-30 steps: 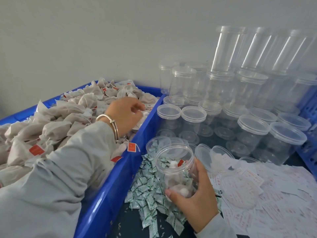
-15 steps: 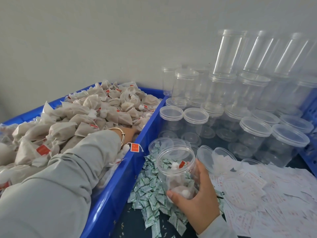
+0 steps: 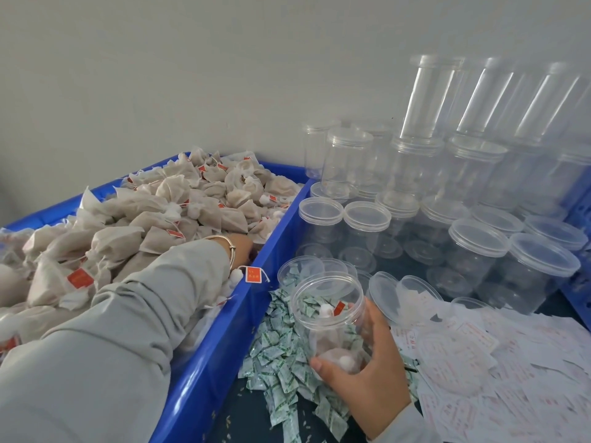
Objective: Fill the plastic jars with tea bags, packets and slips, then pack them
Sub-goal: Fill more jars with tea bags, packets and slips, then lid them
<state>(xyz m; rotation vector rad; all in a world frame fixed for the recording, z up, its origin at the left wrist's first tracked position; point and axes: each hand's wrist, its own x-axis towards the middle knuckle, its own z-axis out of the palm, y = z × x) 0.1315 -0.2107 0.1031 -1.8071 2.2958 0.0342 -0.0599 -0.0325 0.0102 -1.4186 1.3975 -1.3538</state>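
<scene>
A blue bin (image 3: 220, 343) on the left is heaped with beige tea bags (image 3: 160, 212) that carry red tags. My left hand (image 3: 241, 247) reaches down among the bags by the bin's right wall; only the wrist, with a bracelet, and part of the back of the hand show, and the fingers are buried. My right hand (image 3: 367, 369) grips an open clear plastic jar (image 3: 329, 311) from its right side, tilted toward the bin. Inside the jar lie a few tea bags. It hovers over a pile of small green-and-white packets (image 3: 278, 375).
White printed slips (image 3: 511, 378) cover the table at the right. Loose clear lids (image 3: 383, 292) lie behind the held jar. Several lidded empty jars (image 3: 479, 247) stand at the back right, with tall jar stacks (image 3: 428, 100) against the wall. A blue crate (image 3: 580, 251) edges the far right.
My left hand dropped from the top of the tea bag heap and dug down among the bags near the bin's right wall. The right hand and jar stayed nearly still.
</scene>
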